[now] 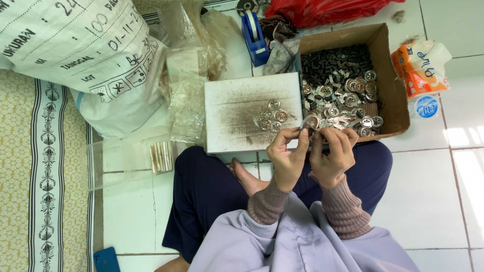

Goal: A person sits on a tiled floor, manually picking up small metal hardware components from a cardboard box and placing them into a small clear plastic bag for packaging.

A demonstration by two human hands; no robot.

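Seated cross-legged on a white tiled floor, a person works with both hands raised over the lap: the left hand pinches a small round metal disc between thumb and fingertips, while the right hand, fingers curled, closes on the same piece from the other side, just above the near edge of a cardboard box. That box holds a heap of similar silver discs at the front and a bank of dark small parts at the back. Touching the box on its left is a worn white board with a small cluster of finished discs lying on it. Beyond it sit a blue tape dispenser, crumpled clear plastic bags and a large white woven sack. An orange-and-white packet rests right of the box.
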